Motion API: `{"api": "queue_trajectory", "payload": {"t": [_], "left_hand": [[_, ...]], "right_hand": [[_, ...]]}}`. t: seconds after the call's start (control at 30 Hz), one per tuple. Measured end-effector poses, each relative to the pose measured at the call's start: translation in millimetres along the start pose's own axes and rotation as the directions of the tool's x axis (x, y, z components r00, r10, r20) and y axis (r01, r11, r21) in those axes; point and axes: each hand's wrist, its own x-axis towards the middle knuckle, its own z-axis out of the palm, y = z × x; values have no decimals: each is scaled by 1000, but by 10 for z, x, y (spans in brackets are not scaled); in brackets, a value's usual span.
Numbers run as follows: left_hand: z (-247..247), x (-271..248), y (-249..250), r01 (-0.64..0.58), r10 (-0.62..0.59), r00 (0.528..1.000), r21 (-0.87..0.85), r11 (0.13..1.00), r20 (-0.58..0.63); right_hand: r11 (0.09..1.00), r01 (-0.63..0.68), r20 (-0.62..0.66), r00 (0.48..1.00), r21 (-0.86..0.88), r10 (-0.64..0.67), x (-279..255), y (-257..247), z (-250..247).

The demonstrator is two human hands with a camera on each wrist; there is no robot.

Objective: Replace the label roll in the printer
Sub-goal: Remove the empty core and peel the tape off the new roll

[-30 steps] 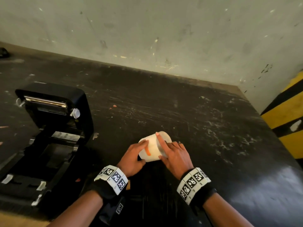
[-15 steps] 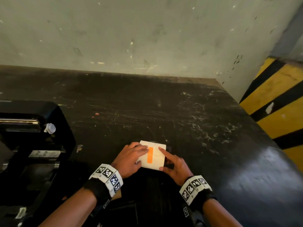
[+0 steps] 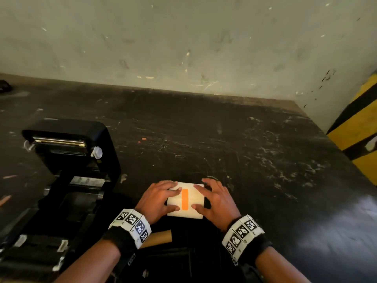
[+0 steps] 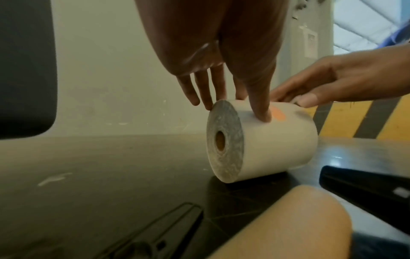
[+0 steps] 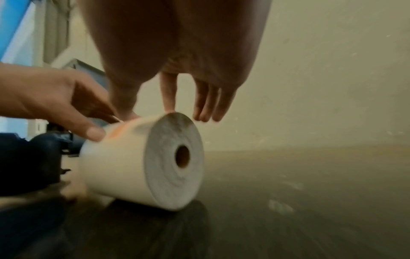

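A white label roll (image 3: pixel 184 214) lies on its side on the dark table (image 3: pixel 244 150), close in front of me. An orange strip (image 3: pixel 184 199) runs across its top. My left hand (image 3: pixel 165 198) rests on the roll's left half, thumb and forefinger beside the strip, fingers straight. On the right half my right hand (image 3: pixel 212 201) lies the same way. In the left wrist view the left hand (image 4: pixel 221 70) touches the roll (image 4: pixel 277 149) from above. The right wrist view shows the right hand (image 5: pixel 177 52) over the roll (image 5: pixel 115 166). The black printer (image 3: pixel 67 180) stands at the left with its lid (image 3: pixel 71 144) up.
A bare cardboard core (image 3: pixel 158 238) lies near my left wrist, close to the table's front edge. A wall closes off the back of the table. A yellow and black striped post (image 3: pixel 359 127) stands at the right.
The roll has turned from tilted, end face showing, to lying flat with the orange strip on top. Both hands have spread over its two halves.
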Motion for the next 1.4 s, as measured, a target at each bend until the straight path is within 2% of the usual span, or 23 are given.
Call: {"api": "queue_trajectory", "payload": {"t": [0.07,0.2,0.3,0.43,0.6,0.77,1.13,1.4], "left_hand": [[0,-12,3,0,1,1000,7,1000,-11],[45,-65,12,4,-1,997,35,999,-76],[78,-113,25,18,-15,993,19,1000,-114],[60,-134,59,29,-24,997,56,998,-80],[70,-148,53,57,-55,997,44,997,-46],[73,-152,61,62,-60,997,45,997,-39],[69,-182,65,46,-45,997,19,999,-61],[95,-190,58,48,-47,997,14,999,-61]], "right_hand": [[998,41,-16,999,-37,-42,66,-110,51],[997,38,-13,999,-65,-39,114,-265,177],[998,45,-70,996,-44,-48,80,-297,211],[998,70,-109,992,-5,-71,34,-331,223],[1000,-5,-151,988,24,9,32,-372,235],[1000,-2,-158,987,-29,-3,2,-401,219],[992,-76,-178,980,105,94,0,-408,325],[995,-64,-181,980,81,78,-14,-402,304]]}}
